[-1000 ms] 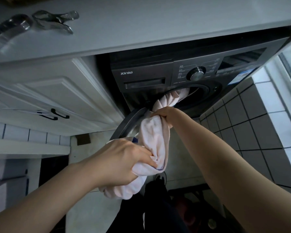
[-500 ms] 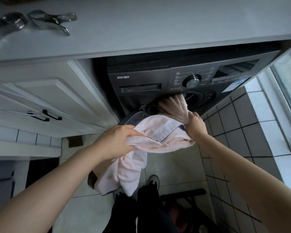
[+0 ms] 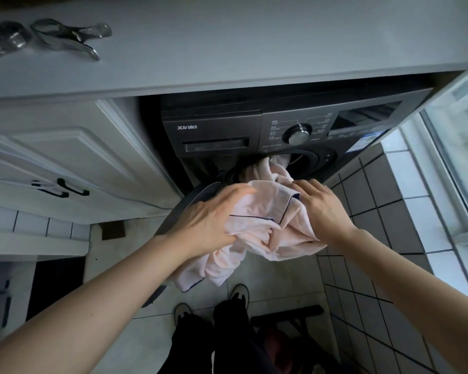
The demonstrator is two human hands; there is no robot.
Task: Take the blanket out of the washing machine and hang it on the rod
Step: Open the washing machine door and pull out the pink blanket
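both hands at frame centre, left hand [image 3: 208,220] and right hand [image 3: 323,209] gripping pale pink fabric blanket [image 3: 265,228], its end trailing into dark grey front-loading washing machine [image 3: 227,130]

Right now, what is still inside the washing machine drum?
Part of the pink blanket trails out of the washing machine opening, its far end just inside. Both hands, left hand and right hand, hold the pulled-out part. The blanket hides the drum's depths.
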